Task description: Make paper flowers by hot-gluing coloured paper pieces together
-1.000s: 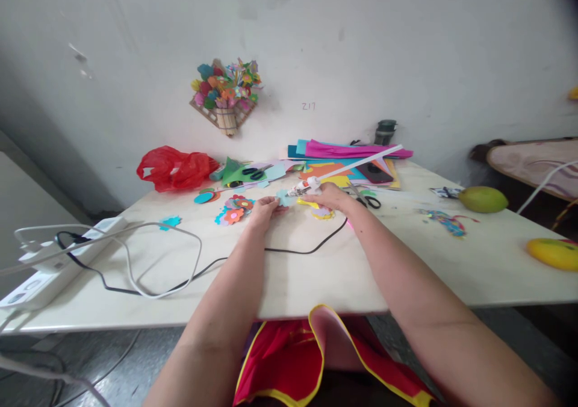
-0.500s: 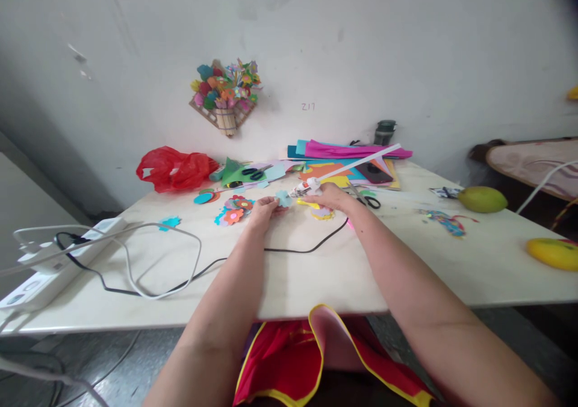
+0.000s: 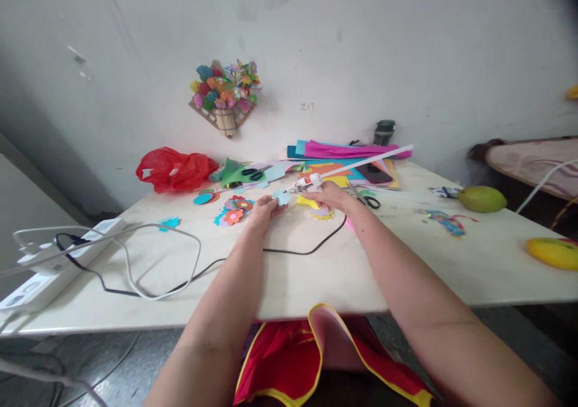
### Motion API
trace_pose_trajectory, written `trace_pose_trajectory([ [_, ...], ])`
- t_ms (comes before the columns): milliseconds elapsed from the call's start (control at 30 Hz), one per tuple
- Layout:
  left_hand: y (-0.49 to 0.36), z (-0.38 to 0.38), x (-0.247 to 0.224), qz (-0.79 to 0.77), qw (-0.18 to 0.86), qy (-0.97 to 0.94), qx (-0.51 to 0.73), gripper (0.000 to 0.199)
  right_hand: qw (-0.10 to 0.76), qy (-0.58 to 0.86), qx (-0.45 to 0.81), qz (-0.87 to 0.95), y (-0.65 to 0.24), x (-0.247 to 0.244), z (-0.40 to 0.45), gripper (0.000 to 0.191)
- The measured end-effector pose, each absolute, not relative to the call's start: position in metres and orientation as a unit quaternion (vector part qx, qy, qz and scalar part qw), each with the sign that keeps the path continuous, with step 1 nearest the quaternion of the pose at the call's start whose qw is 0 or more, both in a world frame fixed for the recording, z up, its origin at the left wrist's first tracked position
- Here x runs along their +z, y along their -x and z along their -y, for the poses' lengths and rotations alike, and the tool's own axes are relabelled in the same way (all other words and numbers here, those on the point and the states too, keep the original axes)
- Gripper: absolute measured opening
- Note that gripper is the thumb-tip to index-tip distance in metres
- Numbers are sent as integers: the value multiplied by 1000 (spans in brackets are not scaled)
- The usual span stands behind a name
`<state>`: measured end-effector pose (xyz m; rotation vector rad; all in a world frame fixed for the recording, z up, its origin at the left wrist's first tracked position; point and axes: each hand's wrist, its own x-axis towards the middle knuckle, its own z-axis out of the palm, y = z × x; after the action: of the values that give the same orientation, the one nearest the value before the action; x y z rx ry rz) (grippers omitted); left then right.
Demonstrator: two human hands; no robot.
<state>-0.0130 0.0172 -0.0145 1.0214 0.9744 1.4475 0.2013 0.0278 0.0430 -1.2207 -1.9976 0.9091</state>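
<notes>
Between the fingers of my left hand (image 3: 264, 209) is a light-blue paper flower (image 3: 282, 197), held a little above the table. My right hand (image 3: 333, 196) is wrapped round a white hot glue gun (image 3: 310, 182) with a yellow trigger (image 3: 307, 202). A long white glue stick (image 3: 368, 161) juts from its back to the upper right. The gun's nozzle points left, at or close to the flower; I cannot tell whether they touch. Left of my left hand lie several layered paper flowers (image 3: 233, 211). Yellow and lilac paper cutouts (image 3: 322, 213) lie below the gun.
A black cord (image 3: 289, 250) crosses the table towards a white power strip (image 3: 63, 268). Scissors (image 3: 371, 201) lie by my right wrist. Coloured sheets (image 3: 356, 149), a phone (image 3: 374, 172) and a red plastic bag (image 3: 176, 169) are at the back. Mangoes (image 3: 482, 198) sit at right.
The glue gun has shifted slightly, its glue stick tilting lower and reaching further right. The light-blue flower in my left hand has moved slightly left and is more visible.
</notes>
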Motion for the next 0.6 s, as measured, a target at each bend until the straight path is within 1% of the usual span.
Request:
trace_pose_trajectory([
  [367, 12, -15, -13, -371, 558, -421, 611, 20, 308, 475, 346, 748, -202, 49, -23, 37],
  [600, 13, -15, -14, -366, 558, -429, 609, 17, 300, 480, 336, 753, -202, 44, -27, 39],
])
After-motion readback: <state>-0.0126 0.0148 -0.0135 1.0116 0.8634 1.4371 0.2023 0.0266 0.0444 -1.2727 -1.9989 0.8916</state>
